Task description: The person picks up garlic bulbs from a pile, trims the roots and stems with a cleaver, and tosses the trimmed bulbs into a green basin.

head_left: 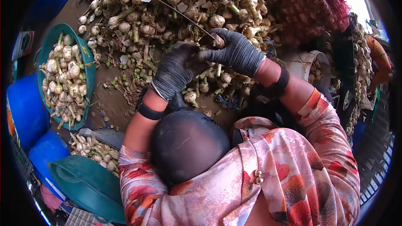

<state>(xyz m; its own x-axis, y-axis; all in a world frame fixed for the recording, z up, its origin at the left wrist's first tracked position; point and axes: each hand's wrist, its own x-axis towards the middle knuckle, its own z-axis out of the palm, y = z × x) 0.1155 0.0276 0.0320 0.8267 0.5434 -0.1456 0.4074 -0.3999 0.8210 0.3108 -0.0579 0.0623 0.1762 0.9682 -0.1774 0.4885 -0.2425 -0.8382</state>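
Observation:
My right hand, in a dark grey knitted glove, is wrapped round the short handle of a knife. Its long thin blade points up and to the left, over the heap of garlic bulbs. Close beside it, my left hand wears a matching glove and has its fingers curled inward. What those fingers hold, if anything, is hidden in shadow. Both hands meet above the near side of the heap, where cut stems and dirt-covered bulbs lie.
A green tub full of trimmed garlic stands at the left. Below it are blue containers and a tilted green basin. A red mesh sack of bulbs sits at the upper right, above a white bucket. My dark-covered knee is in front.

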